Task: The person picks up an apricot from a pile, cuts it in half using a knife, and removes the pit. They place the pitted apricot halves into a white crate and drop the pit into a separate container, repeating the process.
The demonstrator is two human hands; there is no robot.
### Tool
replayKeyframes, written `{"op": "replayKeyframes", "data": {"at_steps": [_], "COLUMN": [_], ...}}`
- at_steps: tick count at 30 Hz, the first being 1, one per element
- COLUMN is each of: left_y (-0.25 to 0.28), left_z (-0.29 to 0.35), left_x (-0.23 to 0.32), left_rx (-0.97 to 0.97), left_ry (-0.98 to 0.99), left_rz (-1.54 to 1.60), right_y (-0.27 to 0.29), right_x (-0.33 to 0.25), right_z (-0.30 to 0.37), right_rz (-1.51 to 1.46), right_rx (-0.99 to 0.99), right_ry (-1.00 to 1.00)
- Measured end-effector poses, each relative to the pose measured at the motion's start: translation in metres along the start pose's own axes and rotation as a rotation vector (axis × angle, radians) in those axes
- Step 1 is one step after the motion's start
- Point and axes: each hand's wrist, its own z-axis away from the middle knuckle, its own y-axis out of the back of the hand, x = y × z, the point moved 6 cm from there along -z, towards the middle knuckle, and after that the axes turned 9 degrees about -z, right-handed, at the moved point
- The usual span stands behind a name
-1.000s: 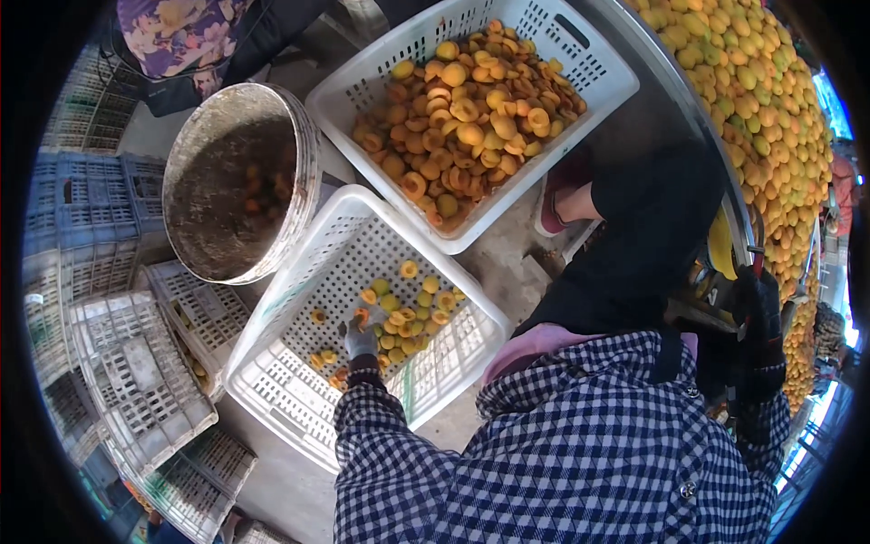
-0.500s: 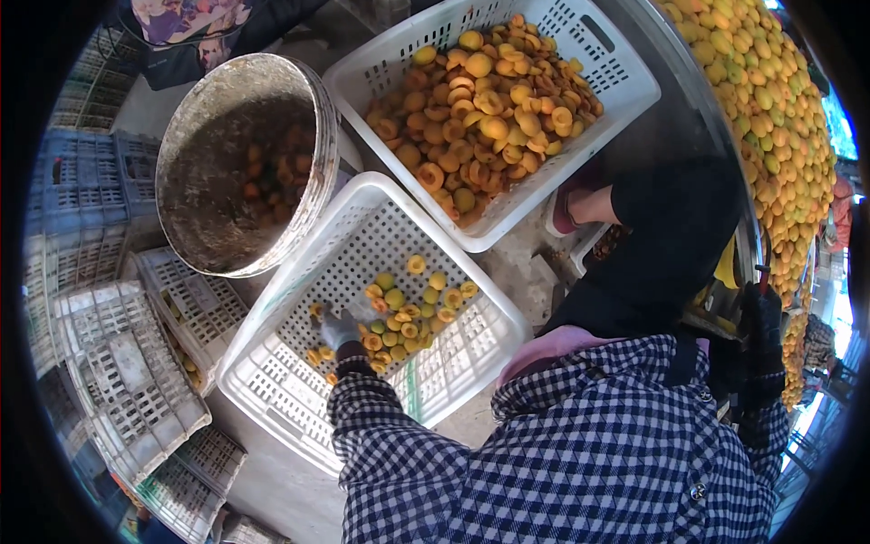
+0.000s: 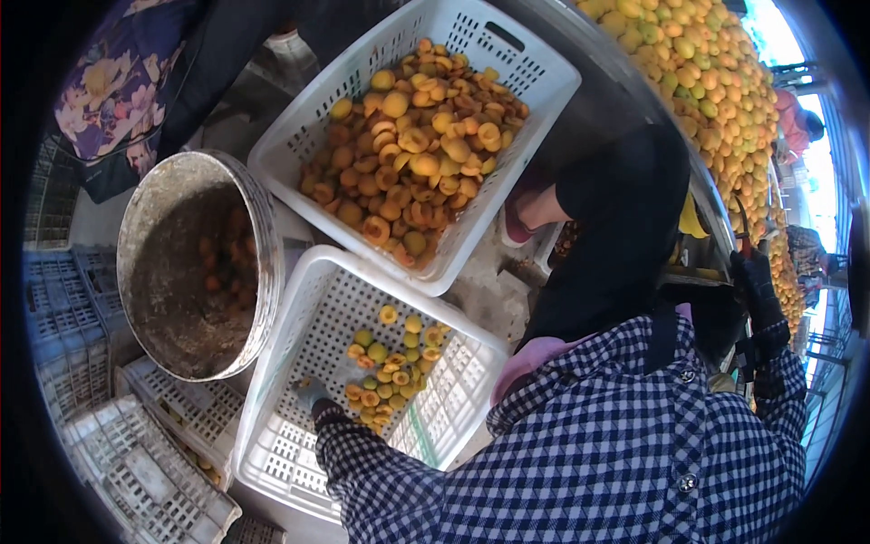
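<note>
My left hand, in a grey glove, is down inside the near white crate. Its fingers look closed around a small orange-yellow apricot piece, mostly hidden. To its right on the crate floor lies a loose cluster of halved apricots, some greenish. Out to the far right, beside the heap of whole apricots, my right hand in a black glove is closed on a thin dark tool with a red part; its kind is unclear.
A second white crate, heaped with apricot halves, stands beyond the near one. Left of them is a dirty round bucket with dark fruit remains. Crates stack at the left. Another person's floral clothing shows top left.
The view has shifted, so the crates and bucket sit lower in the picture. My left hand has drawn slightly away from the apricot cluster, toward the crate's left side. My right hand stays by the heap.
</note>
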Motion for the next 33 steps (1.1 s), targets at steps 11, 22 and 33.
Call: {"op": "replayKeyframes", "data": {"at_steps": [11,22,33], "left_y": [-0.038,0.058,0.207], "left_z": [-0.033,0.296,0.308], "left_x": [-0.038,0.175,0.236], "left_rx": [0.071,-1.402,0.145], "left_ry": [-0.220,-0.862,-1.253], "left_rz": [-0.232,1.101,0.744], "right_y": [-0.017,-0.041,-0.152], "right_x": [-0.008,0.039,-0.003], "right_z": [0.004,-0.010,0.023], "right_rz": [0.072,-0.217,-1.174], "right_rx": [-0.035,-0.197,-0.783], "right_ry": [0.142,0.049,-0.136]}}
